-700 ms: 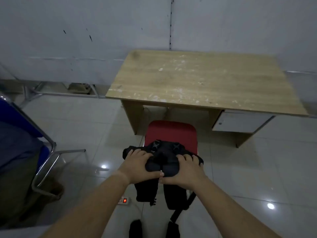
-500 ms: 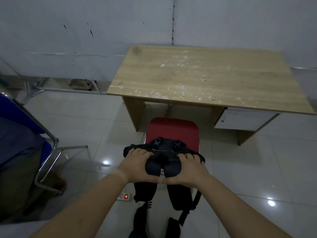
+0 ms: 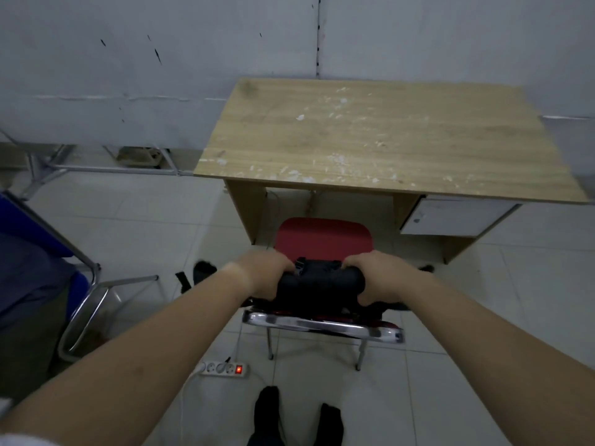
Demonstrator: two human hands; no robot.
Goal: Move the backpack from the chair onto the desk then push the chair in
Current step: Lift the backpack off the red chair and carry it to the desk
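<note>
Gripping the black backpack [image 3: 320,281], left hand [image 3: 262,273] and right hand [image 3: 375,276] clamp its sides above the red chair [image 3: 323,235]; worktop [image 3: 386,140] beyond.

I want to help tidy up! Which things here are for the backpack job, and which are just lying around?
For the job:
backpack
red chair
desk
left hand
right hand

Just lying around:
power strip
blue chair

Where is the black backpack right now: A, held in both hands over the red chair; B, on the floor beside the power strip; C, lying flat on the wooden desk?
A: the left hand and right hand grip the backpack above the red chair.
</note>
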